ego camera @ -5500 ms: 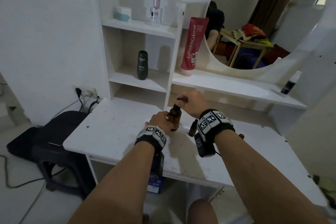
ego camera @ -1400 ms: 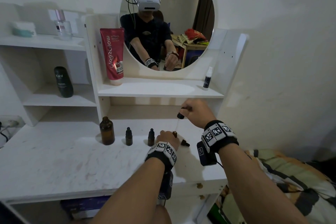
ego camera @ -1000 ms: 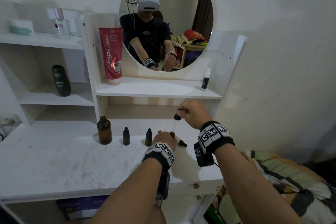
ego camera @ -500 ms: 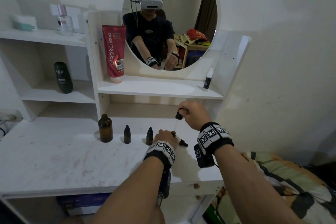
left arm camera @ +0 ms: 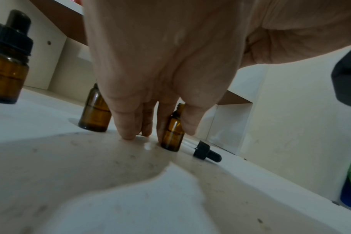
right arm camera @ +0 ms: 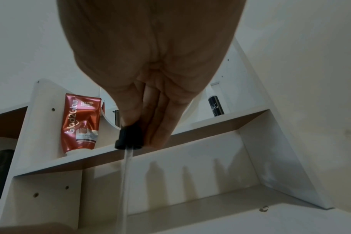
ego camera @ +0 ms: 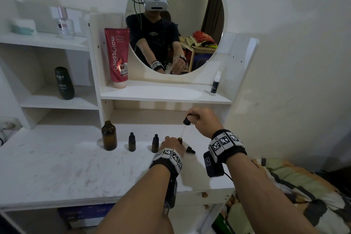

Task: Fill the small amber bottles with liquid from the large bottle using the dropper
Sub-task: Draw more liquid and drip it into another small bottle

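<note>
Your left hand [ego camera: 173,143] fingers [left arm camera: 166,123] pinch open small bottle [left arm camera: 173,131] on surface [ego camera: 57,167]; right hand [ego camera: 206,122] fingers [right arm camera: 156,120] pinch dropper [right arm camera: 129,136] w/ tip at its mouth.

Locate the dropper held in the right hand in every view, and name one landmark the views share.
Head: the dropper is right of centre, its black bulb pinched by the right hand, glass tube slanting down toward the open small bottle.
Left wrist: not in it; only a loose dropper cap lies by that bottle.
Right wrist: centre, black collar under the fingers, tube running down.
Shared landmark, head and right wrist: the red tube on the shelf.
</note>
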### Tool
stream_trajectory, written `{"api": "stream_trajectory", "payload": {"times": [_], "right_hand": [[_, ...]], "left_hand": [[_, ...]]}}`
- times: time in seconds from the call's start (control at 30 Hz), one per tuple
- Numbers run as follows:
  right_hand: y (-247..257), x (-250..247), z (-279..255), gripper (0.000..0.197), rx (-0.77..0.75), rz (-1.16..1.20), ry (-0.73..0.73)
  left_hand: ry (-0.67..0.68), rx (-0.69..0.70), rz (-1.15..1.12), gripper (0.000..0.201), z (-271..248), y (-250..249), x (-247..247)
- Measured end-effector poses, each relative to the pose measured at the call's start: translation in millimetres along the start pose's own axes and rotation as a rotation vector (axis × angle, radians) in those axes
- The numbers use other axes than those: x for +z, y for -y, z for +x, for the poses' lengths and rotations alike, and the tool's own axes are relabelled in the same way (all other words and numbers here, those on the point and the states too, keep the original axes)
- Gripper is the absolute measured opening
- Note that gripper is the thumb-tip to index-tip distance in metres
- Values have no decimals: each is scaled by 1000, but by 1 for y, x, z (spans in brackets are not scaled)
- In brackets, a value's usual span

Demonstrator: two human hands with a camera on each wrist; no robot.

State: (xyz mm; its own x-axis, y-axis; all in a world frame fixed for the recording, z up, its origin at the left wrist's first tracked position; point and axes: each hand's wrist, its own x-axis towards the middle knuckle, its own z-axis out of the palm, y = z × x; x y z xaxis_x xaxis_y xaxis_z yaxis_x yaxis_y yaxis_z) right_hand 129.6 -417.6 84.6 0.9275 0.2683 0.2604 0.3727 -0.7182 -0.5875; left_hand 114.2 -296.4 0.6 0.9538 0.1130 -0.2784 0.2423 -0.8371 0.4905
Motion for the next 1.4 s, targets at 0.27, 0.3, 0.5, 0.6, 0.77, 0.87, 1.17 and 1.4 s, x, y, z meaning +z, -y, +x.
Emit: {"api": "stream_trajectory", "payload": {"times": [0.27, 0.3, 0.5, 0.6, 0.77, 0.87, 1.17, 1.4], "right_hand": [[17, -37, 6, 14, -53, 20, -265], [19, -40, 8, 13, -52, 39, -275], [53, -34, 20, 12, -63, 134, -268], [83, -14, 31, 12, -98, 172, -234], [136, 33, 47, 11, -182, 199, -151], [161, 58, 57, 11, -230, 176, -129], [190, 95, 72, 10, -258, 91, -70], [186, 104, 78, 13, -256, -6, -16]], "left_hand": [[119, 33, 74, 52, -7, 4, -4], [145, 26, 78, 59, -10, 3, -5], [261, 110, 89, 59, -39, 6, -32], [329, 115, 73, 56, -62, 26, -55], [462, -46, -30, 52, -66, 104, -111], [241, -184, -113, 37, -58, 161, -136], [-118, -21, -240, 93, -18, 217, -147], [-93, 12, -389, 49, 2, 219, -139]]}}
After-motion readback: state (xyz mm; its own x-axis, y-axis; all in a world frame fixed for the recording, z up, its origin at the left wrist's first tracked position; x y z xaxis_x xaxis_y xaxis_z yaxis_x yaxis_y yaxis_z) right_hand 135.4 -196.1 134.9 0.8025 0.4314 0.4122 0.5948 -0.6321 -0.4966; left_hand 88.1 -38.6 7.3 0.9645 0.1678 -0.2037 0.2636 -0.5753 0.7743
